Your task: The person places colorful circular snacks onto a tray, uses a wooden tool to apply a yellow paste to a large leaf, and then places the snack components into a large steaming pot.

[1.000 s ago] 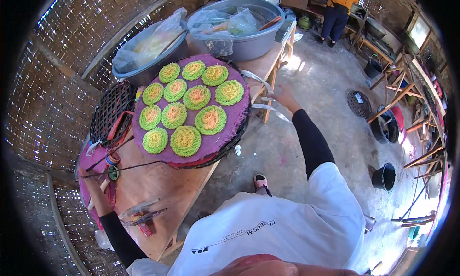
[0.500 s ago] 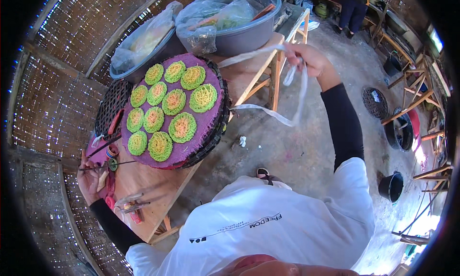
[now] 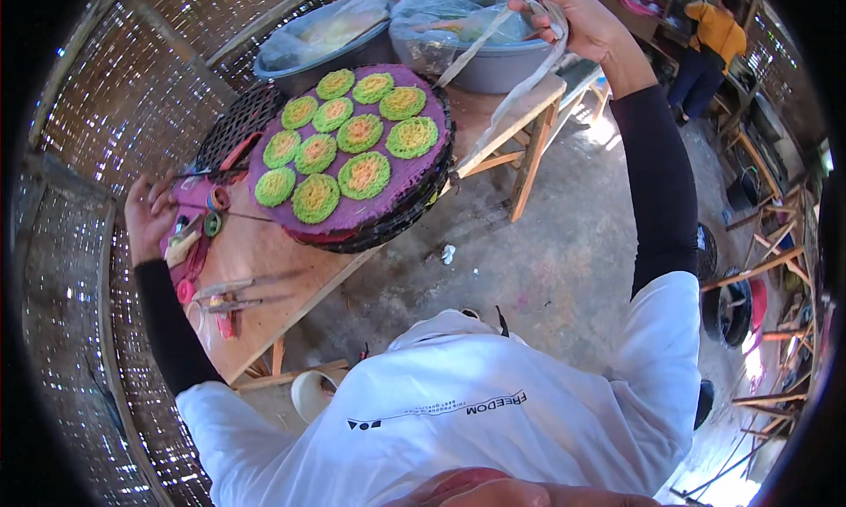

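Note:
A round tray (image 3: 264, 185) covered in purple cloth stands on the table, its dark woven rim tilted toward me. Several green and yellow crocheted-looking net discs (image 3: 360, 132) lie on it in rows. Thin dark cords (image 3: 238, 214) stretch from the tray's left side to my left hand (image 3: 148, 214), which pinches their ends. Out past the tray's far right, my right hand (image 3: 586, 27) is closed round a whitish plastic strip (image 3: 520, 93). Both lengths of the strip run back to the tray's right rim. How they are fastened there is hidden.
Two grey tubs (image 3: 493, 71) with clear bags stand behind the tray. A black lattice basket (image 3: 238, 124) lies at its left. Scissors (image 3: 225, 288) and tape rolls (image 3: 214, 209) rest on the wooden table (image 3: 273, 287). A person in yellow (image 3: 716, 33) stands far right.
My right hand has gone farther away and up, drawing the strip up from its low hanging loop. My left hand has moved outward and up, still on the cords. The view has shifted.

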A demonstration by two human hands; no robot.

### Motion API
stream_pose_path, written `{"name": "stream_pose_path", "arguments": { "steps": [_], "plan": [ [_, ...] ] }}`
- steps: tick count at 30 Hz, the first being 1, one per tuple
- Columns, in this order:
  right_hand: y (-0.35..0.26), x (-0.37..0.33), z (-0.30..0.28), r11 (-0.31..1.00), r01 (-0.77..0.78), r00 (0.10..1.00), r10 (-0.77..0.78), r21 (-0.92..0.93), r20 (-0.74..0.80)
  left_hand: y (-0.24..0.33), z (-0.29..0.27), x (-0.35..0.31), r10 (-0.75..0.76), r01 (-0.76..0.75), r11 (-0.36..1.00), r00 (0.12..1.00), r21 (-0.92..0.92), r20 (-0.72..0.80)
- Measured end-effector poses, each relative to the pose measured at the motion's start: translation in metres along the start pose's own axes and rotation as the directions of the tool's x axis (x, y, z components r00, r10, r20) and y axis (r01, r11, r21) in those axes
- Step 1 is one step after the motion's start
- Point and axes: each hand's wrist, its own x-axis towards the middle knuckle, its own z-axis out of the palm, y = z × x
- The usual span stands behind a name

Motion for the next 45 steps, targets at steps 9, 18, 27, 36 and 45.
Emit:
{"name": "stream_pose_path", "arguments": {
  "steps": [9, 18, 27, 36, 45],
  "plan": [
    [0.001, 0.039, 0.023, 0.954, 0.066, 0.982, -0.115, -0.292, -0.153, -0.020, 0.058, 0.037, -0.043, 0.022, 0.980, 0.994, -0.198, -0.102],
    [-0.012, 0.045, 0.058, 0.969, 0.181, 0.941, -0.220, -0.166, -0.256, -0.027, 0.099, 0.036, 0.050, -0.055, 0.997, 0.994, 0.045, 0.097],
    [-0.058, -0.021, 0.025, 0.970, 0.224, 0.952, -0.238, -0.091, -0.194, -0.040, 0.194, -0.031, -0.008, -0.005, 0.965, 0.999, 0.264, 0.049],
    [-0.152, -0.178, -0.021, 0.952, 0.122, 0.974, -0.169, -0.280, -0.151, -0.094, 0.311, -0.097, -0.088, 0.008, 0.977, 0.924, 0.213, 0.372],
    [-0.168, -0.227, 0.001, 0.892, 0.182, 0.939, -0.283, -0.414, -0.197, -0.135, 0.329, -0.103, -0.144, 0.102, 0.988, 0.877, 0.117, 0.458]
  ]
}}
